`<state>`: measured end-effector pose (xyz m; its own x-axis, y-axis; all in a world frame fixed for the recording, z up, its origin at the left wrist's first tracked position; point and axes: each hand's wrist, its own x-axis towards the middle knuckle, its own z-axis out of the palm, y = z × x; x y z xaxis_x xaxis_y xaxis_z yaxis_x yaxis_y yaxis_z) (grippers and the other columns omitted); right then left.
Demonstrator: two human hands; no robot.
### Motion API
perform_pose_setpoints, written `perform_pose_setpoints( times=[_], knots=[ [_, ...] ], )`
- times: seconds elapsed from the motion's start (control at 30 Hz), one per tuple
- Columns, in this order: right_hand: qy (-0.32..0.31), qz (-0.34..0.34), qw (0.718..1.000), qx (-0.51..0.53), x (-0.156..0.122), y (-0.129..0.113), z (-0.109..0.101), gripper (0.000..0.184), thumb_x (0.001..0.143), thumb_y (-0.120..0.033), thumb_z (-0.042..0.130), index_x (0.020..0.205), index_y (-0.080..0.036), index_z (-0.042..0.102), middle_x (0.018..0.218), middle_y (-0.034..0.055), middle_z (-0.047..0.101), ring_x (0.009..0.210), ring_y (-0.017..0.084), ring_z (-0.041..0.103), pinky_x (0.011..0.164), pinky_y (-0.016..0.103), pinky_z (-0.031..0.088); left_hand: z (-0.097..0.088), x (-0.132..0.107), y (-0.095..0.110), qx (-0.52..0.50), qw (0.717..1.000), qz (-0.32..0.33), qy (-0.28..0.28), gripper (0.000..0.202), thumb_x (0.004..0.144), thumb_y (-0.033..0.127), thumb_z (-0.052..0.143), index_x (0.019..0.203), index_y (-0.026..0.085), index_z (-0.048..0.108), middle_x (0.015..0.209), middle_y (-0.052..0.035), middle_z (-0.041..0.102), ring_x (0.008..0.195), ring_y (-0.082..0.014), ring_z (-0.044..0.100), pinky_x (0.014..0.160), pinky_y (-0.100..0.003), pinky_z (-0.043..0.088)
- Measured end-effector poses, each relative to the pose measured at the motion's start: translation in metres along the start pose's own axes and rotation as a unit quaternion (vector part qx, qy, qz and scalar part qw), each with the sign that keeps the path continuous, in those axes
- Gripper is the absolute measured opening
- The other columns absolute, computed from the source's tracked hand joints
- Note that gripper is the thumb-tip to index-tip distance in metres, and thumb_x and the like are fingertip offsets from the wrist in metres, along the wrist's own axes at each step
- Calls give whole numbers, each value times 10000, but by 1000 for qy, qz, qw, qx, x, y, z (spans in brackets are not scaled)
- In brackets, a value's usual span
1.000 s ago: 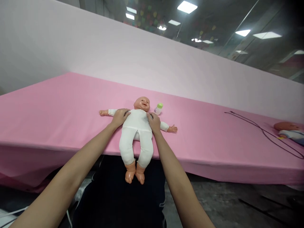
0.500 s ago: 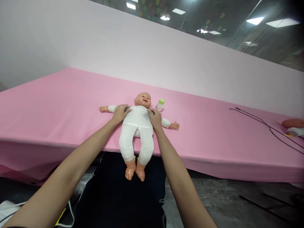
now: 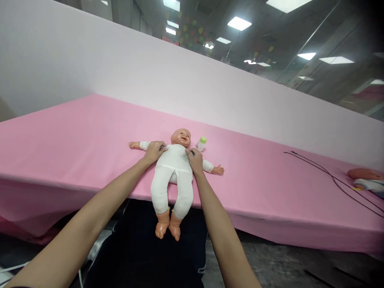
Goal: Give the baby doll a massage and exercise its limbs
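A baby doll (image 3: 173, 158) with a white cloth body lies face up on the pink-covered table (image 3: 255, 184), its arms spread and its feet hanging over the front edge. My left hand (image 3: 155, 151) is closed around the doll at the shoulder on the left of the view. On the opposite shoulder, my right hand (image 3: 195, 158) grips the doll with thumb and fingers. The palms hide parts of its upper arms. Just beyond my right hand, a small baby bottle (image 3: 201, 143) with a green cap lies beside the doll's head.
Black cables (image 3: 327, 170) run over the right part of the table. A second doll (image 3: 364, 176) shows partly at the right edge. Behind the table rises a white wall (image 3: 135, 68) with glass above it. My lap in dark trousers (image 3: 150, 256) is below the table edge.
The camera view has tilted up, so everything sits a little lower in the picture. Both hands keep their hold on the doll, which lies in the same place.
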<state>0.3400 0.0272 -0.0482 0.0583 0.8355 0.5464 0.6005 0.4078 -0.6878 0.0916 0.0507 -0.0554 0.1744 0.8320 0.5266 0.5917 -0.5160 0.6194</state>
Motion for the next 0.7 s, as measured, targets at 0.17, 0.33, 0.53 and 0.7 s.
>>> perform_pose_setpoints(
  times=[0.17, 0.33, 0.53, 0.7],
  knots=[
    [10, 1, 1000, -27, 0, -4, 0, 319, 950, -490, 542, 842, -227, 686, 923, 74, 751, 907, 263, 654, 866, 382, 476, -1, -2, 0, 5, 1000, 8, 15, 196, 940, 342, 604, 903, 217, 750, 950, -77, 789, 870, -270, 694, 862, -402, 535],
    [6, -22, 998, -59, -2, -6, -3, 315, 978, -470, 524, 905, -219, 701, 978, 94, 757, 950, 270, 655, 907, 394, 478, -1, -3, 0, 19, 1000, 21, 8, 214, 950, 335, 595, 1008, 215, 763, 1066, -92, 790, 987, -290, 703, 932, -418, 525],
    [-3, -30, 994, -103, -3, -12, -1, 337, 1037, -410, 464, 849, -230, 677, 940, 90, 744, 916, 263, 636, 905, 388, 461, 1, -1, 3, 27, 999, 21, 10, 188, 939, 286, 601, 865, 207, 754, 906, -94, 785, 849, -284, 697, 864, -423, 526],
    [-31, -37, 989, -143, -2, -20, -8, 309, 1052, -350, 467, 937, -194, 708, 1023, 114, 747, 964, 271, 626, 934, 400, 446, -4, -7, 9, 8, 999, 40, 31, 269, 989, 317, 536, 1047, 180, 761, 1112, -110, 785, 1048, -278, 699, 1008, -426, 503]
  ],
)
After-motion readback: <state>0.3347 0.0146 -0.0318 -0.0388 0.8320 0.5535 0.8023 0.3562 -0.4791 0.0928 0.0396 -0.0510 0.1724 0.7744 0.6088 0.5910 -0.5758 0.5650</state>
